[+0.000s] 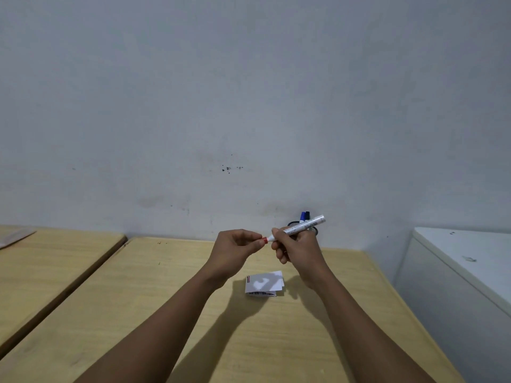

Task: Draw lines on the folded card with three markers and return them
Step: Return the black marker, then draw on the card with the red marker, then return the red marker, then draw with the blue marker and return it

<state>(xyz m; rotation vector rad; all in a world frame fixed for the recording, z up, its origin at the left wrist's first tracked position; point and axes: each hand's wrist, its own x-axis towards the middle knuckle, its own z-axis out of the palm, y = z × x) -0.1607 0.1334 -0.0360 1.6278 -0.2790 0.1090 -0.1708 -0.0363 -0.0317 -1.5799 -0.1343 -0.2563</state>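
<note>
Head view shows both hands raised above the table (177, 308), meeting over the far side of the folded card (264, 283). The right hand (297, 246) is curled closed around the barrel of a white marker (300, 226), fingers wrapped and thumb on top, a grip that steadies the body while the other hand works the end. The left hand (237, 244) is nearly closed too, its thumb and fingertips pinched on the red cap (265, 240) at the marker's near end; whether the cap is coming off or going on cannot be told from this moment. The marker's long axis runs from the left hand's fingertips up and away to the right, the capped tip pointing toward the left hand and the blunt tail rising past the right hand toward the wall. The card lies flat on the table below and between the wrists, untouched, with short lines, red among them, at its left edge, so some drawing is likely done. Just behind the right hand, partly hidden by it, a dark holder (312, 226) carries at least a blue-capped marker (304, 216), probably where this one belongs afterwards.
</note>
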